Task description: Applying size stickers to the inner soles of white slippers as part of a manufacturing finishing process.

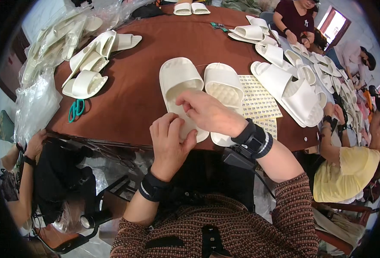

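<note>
In front of me a pair of white slippers lies on a brown-covered table (147,56). The left slipper (177,71) has both hands over its footbed. My left hand (170,137) rests at its heel end, thumb spread apart from the bent fingers. Just above, my right hand (213,112) is closed, with index finger and thumb curled near the strap; anything pinched there is too small or hidden to make out. The right slipper (224,81) lies alongside, its heel partly under my right wrist. Sheets of small printed stickers (261,99) stick out beside it.
More white slippers (291,92) are piled on the right, and others (87,84) lie left beside plastic bags (39,94). Teal-handled scissors (76,110) sit near the left edge. Co-workers handle slippers along the right side; another person's arm (29,159) is at left.
</note>
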Tool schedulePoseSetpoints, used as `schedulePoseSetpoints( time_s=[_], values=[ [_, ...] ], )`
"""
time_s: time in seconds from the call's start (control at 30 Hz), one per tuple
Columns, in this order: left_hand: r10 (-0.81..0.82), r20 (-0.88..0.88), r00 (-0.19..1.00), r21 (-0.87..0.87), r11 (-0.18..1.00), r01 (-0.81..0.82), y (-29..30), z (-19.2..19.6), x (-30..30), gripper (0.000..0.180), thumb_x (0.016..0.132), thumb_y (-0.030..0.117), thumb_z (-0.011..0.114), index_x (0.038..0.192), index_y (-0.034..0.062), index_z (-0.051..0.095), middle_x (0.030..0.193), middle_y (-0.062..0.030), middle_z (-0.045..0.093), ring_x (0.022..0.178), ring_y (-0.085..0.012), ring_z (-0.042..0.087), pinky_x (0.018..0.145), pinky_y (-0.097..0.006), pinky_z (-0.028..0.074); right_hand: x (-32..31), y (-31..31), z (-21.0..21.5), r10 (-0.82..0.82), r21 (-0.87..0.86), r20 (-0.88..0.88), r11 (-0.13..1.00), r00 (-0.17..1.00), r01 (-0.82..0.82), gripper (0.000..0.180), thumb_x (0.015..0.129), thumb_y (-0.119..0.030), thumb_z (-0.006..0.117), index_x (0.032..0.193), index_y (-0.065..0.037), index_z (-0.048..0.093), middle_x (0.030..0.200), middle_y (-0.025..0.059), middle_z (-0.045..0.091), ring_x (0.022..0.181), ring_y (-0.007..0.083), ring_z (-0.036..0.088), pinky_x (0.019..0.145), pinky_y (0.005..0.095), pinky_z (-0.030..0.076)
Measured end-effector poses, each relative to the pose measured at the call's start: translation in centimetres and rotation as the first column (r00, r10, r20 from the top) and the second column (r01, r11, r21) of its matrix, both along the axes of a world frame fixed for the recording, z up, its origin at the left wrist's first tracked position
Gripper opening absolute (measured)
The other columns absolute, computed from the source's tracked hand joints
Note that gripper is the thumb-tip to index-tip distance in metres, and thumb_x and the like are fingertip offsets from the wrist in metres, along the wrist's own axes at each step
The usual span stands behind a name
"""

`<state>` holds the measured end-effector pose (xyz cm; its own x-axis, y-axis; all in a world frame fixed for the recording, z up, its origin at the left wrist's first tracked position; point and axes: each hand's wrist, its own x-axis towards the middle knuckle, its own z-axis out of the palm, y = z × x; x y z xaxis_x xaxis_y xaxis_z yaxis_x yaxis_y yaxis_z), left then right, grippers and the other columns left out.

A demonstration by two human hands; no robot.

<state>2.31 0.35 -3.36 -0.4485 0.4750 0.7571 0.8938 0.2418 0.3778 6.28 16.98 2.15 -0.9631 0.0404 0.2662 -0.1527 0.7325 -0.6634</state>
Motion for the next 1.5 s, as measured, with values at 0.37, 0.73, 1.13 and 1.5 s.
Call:
schedulePoseSetpoints(
  time_s=[0.37,0.73,1.13,1.5],
  values=[
    [0.001,-0.002,1.000,-0.007,1.000,-0.001,-0.15,-0.01,-0.03,0.039,0.070,0.009,0.078,0.103,0.0029,0.058,0.114,-0.0161,0.058,0.103,-0.0364,0.053,0.090,-0.045,0.045,-0.12,0.13,-0.37,0.011,0.007,-0.005,1.000,1.000,-0.011,0.027,0.087,0.002,0.053,0.113,-0.003,0.057,0.093,0.0123,0.060,0.088,0.0263,0.061,0.079,0.0362,0.051],
    [-0.003,-0.006,1.000,-0.009,1.000,0.003,-0.09,0.04,0.00,0.040,0.070,0.010,0.078,0.103,0.0022,0.058,0.115,-0.0166,0.058,0.104,-0.0369,0.053,0.089,-0.045,0.045,-0.10,0.60,-0.32,0.048,-0.015,-0.033,0.999,0.998,-0.048,0.028,0.087,0.004,0.055,0.114,-0.002,0.056,0.093,0.0120,0.059,0.088,0.0249,0.061,0.079,0.0343,0.051],
    [-0.005,-0.004,1.000,-0.014,1.000,0.005,0.09,0.19,0.10,0.038,0.071,0.010,0.079,0.103,0.0021,0.059,0.114,-0.0165,0.058,0.104,-0.0370,0.053,0.090,-0.045,0.045,0.19,0.07,-0.38,0.036,0.141,-0.092,0.990,0.995,-0.022,0.022,0.091,-0.001,0.051,0.112,-0.003,0.056,0.100,0.0153,0.062,0.095,0.0333,0.062,0.082,0.0404,0.050],
    [0.005,-0.050,0.999,-0.005,1.000,-0.006,0.03,-0.25,-0.25,0.042,0.070,0.015,0.079,0.104,0.0036,0.058,0.111,-0.0130,0.057,0.099,-0.0334,0.053,0.085,-0.044,0.043,-0.08,0.67,-0.37,0.018,-0.076,0.016,0.997,1.000,-0.017,0.026,0.089,0.000,0.055,0.114,-0.002,0.056,0.097,0.0143,0.061,0.090,0.0272,0.062,0.081,0.0351,0.051]
  ],
)
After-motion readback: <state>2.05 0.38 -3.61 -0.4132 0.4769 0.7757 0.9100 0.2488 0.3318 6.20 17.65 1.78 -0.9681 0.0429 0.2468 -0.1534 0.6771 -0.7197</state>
